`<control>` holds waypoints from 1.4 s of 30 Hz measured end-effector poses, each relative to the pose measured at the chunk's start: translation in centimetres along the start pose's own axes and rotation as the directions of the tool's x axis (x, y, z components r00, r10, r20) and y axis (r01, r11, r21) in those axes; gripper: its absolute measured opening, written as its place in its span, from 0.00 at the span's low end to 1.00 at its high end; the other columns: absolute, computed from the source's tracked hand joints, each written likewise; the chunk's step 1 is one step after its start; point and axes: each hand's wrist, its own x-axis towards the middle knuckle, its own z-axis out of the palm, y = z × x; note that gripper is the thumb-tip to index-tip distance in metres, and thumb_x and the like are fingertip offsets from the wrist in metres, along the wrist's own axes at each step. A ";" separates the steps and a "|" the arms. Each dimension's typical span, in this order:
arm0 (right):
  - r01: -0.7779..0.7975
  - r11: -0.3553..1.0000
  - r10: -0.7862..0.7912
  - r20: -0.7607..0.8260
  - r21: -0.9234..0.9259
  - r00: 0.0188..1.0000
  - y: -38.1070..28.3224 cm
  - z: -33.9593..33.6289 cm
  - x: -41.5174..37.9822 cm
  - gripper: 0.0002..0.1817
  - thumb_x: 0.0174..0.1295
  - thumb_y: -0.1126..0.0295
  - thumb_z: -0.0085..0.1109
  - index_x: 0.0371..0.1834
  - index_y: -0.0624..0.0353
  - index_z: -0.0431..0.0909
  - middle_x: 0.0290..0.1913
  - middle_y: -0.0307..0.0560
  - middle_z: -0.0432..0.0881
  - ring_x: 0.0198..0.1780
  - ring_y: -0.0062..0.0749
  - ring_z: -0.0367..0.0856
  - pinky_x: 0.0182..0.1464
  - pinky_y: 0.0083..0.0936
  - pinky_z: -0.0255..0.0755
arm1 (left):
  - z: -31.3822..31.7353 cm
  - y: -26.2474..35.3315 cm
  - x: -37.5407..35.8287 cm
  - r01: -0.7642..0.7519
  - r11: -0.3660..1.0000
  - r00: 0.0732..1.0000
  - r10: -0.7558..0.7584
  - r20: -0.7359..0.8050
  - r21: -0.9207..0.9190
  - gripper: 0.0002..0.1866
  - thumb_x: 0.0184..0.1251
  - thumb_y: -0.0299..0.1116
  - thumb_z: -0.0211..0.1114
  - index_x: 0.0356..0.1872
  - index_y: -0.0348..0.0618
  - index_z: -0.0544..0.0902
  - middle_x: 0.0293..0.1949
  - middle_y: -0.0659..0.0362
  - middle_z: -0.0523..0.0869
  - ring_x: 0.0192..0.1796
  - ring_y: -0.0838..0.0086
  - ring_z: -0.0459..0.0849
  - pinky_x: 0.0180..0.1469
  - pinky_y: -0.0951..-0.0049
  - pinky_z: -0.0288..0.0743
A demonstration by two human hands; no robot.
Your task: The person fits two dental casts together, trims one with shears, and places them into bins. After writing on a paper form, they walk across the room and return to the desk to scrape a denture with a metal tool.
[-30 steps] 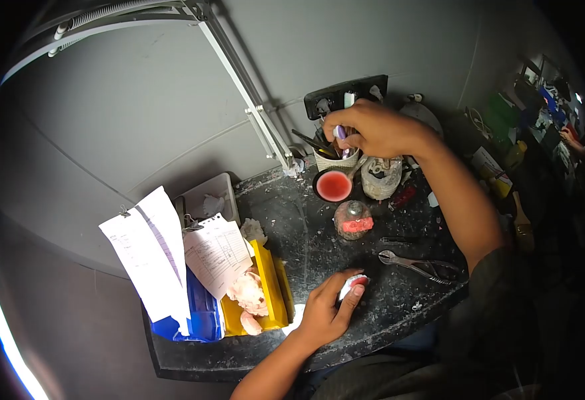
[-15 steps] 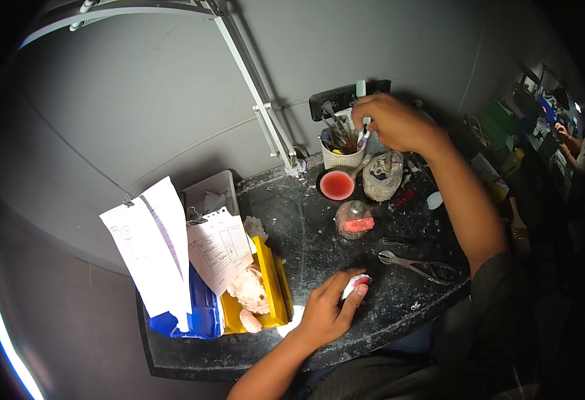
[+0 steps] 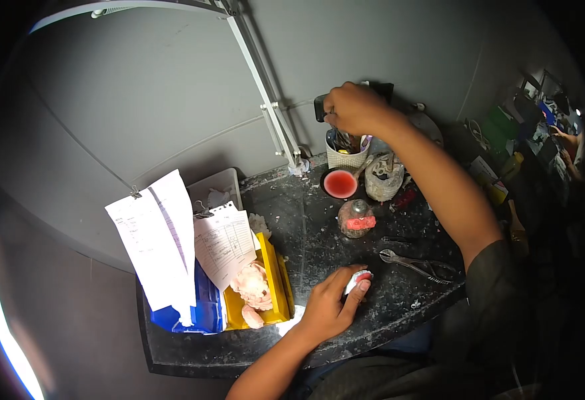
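My left hand (image 3: 330,305) is closed round a small white piece with a red-pink part (image 3: 358,281), held just over the front of the bench. My right hand (image 3: 358,110) reaches over a pale textured cup (image 3: 347,159) of brushes and thin tools. Its fingers are pinched together above the cup's left side; what is between them is hidden. Below the cup sits a round dish of red material (image 3: 340,183). Nearby stand a crusted whitish pot (image 3: 384,180) and a small round burner-like jar (image 3: 357,219) with a pink block on it.
Metal pliers (image 3: 416,263) lie right of my left hand. At left stand a yellow bin (image 3: 280,287) with pink lumps, a blue bin (image 3: 207,303), clipped papers (image 3: 151,237) and a grey tray (image 3: 229,181). A lamp arm (image 3: 256,73) rises behind. Another person's hand (image 3: 562,137) shows far right.
My right hand has shifted left and slightly up over the cup, from its right side to its left. My left hand still holds the white and red piece, almost unmoved.
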 end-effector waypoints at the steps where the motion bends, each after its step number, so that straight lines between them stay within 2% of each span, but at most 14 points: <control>1: -0.040 0.992 0.050 0.081 -0.118 0.995 -0.3 0.2 0.5 0.09 0.56 0.71 0.66 0.37 0.64 0.88 0.40 0.59 0.89 0.41 0.56 0.89 0.47 0.45 0.83 | 0.0 -0.1 0.0 0.016 1.000 1.000 -0.016 0.001 -0.008 0.14 0.77 0.34 0.63 0.55 0.35 0.83 0.44 0.47 0.89 0.46 0.59 0.90 0.50 0.66 0.80; 4: -0.165 0.978 0.162 -0.034 -0.127 0.986 -0.2 2.4 1.8 0.07 0.55 0.69 0.67 0.29 0.62 0.86 0.29 0.60 0.86 0.36 0.55 0.87 0.44 0.46 0.81 | 0.1 -0.3 0.1 -0.020 1.000 1.000 0.020 -0.017 -0.010 0.14 0.78 0.36 0.63 0.54 0.36 0.83 0.44 0.47 0.89 0.45 0.60 0.90 0.49 0.67 0.80; 7: -0.153 0.980 0.134 -0.148 -0.124 0.980 0.0 1.9 1.7 0.05 0.55 0.73 0.64 0.28 0.63 0.85 0.31 0.60 0.87 0.36 0.55 0.87 0.44 0.46 0.81 | 0.2 -0.3 0.1 -0.001 1.000 1.000 0.001 -0.017 -0.011 0.14 0.78 0.37 0.63 0.53 0.36 0.84 0.44 0.46 0.89 0.45 0.61 0.90 0.49 0.67 0.80; 9: -0.117 0.992 0.123 -0.188 0.044 0.974 -0.6 -1.4 0.0 0.04 0.59 0.75 0.63 0.33 0.64 0.85 0.32 0.57 0.88 0.35 0.50 0.88 0.42 0.40 0.81 | 0.0 -0.4 0.2 -0.021 0.999 0.999 0.020 -0.032 -0.026 0.14 0.78 0.37 0.62 0.53 0.36 0.84 0.43 0.48 0.89 0.43 0.63 0.90 0.48 0.69 0.80; 10: 0.104 0.945 0.070 -0.502 0.311 0.862 0.1 -3.0 -2.1 0.07 0.58 0.75 0.62 0.35 0.66 0.86 0.31 0.56 0.89 0.28 0.46 0.89 0.36 0.37 0.82 | 0.0 -0.3 0.2 -0.038 0.998 0.998 0.036 -0.054 -0.046 0.14 0.79 0.36 0.62 0.53 0.35 0.84 0.42 0.49 0.89 0.42 0.66 0.89 0.47 0.70 0.79; 12: 0.156 0.844 0.160 -0.518 0.513 0.840 0.3 -4.8 -4.8 0.07 0.65 0.74 0.63 0.39 0.68 0.86 0.31 0.48 0.89 0.33 0.25 0.87 0.40 0.26 0.79 | -0.3 -0.1 0.3 0.002 0.996 0.998 -0.008 -0.058 -0.090 0.14 0.79 0.36 0.61 0.53 0.35 0.83 0.42 0.51 0.89 0.41 0.71 0.87 0.46 0.72 0.78; 16: 0.050 0.688 0.333 -0.377 0.724 0.864 -1.6 -6.9 -10.8 0.10 0.68 0.69 0.66 0.44 0.66 0.87 0.35 0.45 0.89 0.36 0.23 0.86 0.35 0.18 0.76 | -0.3 -0.9 0.5 0.033 0.964 0.990 -0.067 -0.122 -0.263 0.13 0.80 0.33 0.59 0.55 0.34 0.82 0.40 0.58 0.88 0.37 0.81 0.80 0.42 0.79 0.74; 22: 0.028 0.510 0.295 -0.205 0.860 0.933 -2.5 -4.4 -15.9 0.11 0.68 0.70 0.65 0.46 0.68 0.86 0.34 0.45 0.88 0.33 0.21 0.84 0.30 0.15 0.72 | -1.3 0.6 0.7 0.201 0.800 0.959 -0.278 -0.051 -0.566 0.20 0.83 0.40 0.53 0.65 0.37 0.73 0.30 0.59 0.84 0.29 0.85 0.79 0.28 0.81 0.71; 25: -0.017 0.442 0.280 -0.120 0.897 0.952 -2.8 -2.0 -17.3 0.11 0.68 0.70 0.65 0.46 0.68 0.86 0.33 0.45 0.88 0.33 0.20 0.83 0.29 0.15 0.71 | -1.1 0.5 0.7 0.142 0.897 0.974 -0.202 -0.102 -0.418 0.18 0.84 0.39 0.53 0.63 0.38 0.74 0.27 0.64 0.78 0.26 0.87 0.75 0.27 0.81 0.67; 27: -0.064 0.379 0.295 -0.055 0.923 0.954 -3.3 -1.0 -17.8 0.11 0.69 0.69 0.65 0.46 0.68 0.86 0.33 0.44 0.87 0.33 0.19 0.83 0.30 0.15 0.71 | -0.5 1.2 0.7 0.106 0.879 0.972 -0.191 -0.140 -0.465 0.14 0.83 0.37 0.55 0.54 0.38 0.79 0.33 0.69 0.77 0.34 0.88 0.67 0.39 0.86 0.60; 30: -0.126 0.320 0.326 0.016 0.939 0.945 -3.1 0.5 -18.2 0.12 0.68 0.69 0.65 0.45 0.68 0.86 0.33 0.43 0.87 0.33 0.19 0.83 0.30 0.15 0.72 | 0.0 -0.9 0.7 0.030 0.926 0.981 -0.100 -0.166 -0.377 0.10 0.84 0.37 0.54 0.49 0.40 0.77 0.28 0.67 0.74 0.24 0.86 0.74 0.27 0.81 0.67; 34: -0.206 0.260 0.393 0.091 0.944 0.915 -3.1 1.6 -18.6 0.12 0.68 0.67 0.66 0.44 0.67 0.86 0.32 0.42 0.86 0.33 0.19 0.83 0.28 0.15 0.72 | 0.1 0.2 0.6 0.106 0.856 0.975 -0.188 -0.115 -0.505 0.11 0.84 0.37 0.54 0.44 0.39 0.76 0.28 0.66 0.74 0.26 0.84 0.78 0.26 0.79 0.72; 37: -0.227 0.130 0.363 0.167 0.965 0.917 -3.2 2.6 -19.1 0.12 0.69 0.67 0.66 0.43 0.66 0.85 0.32 0.41 0.85 0.32 0.19 0.82 0.26 0.14 0.72 | -0.1 -0.2 0.5 0.160 0.832 0.974 -0.219 -0.050 -0.531 0.11 0.84 0.38 0.54 0.44 0.40 0.76 0.30 0.64 0.76 0.25 0.83 0.79 0.26 0.80 0.72; 42: -0.340 0.057 -0.028 0.341 0.939 0.939 -5.2 4.0 -20.5 0.11 0.70 0.68 0.63 0.45 0.68 0.83 0.33 0.45 0.86 0.32 0.21 0.84 0.24 0.16 0.75 | -0.2 0.4 0.3 0.322 0.642 0.930 -0.352 0.105 -0.695 0.13 0.85 0.39 0.52 0.47 0.39 0.75 0.33 0.61 0.78 0.25 0.82 0.79 0.26 0.80 0.72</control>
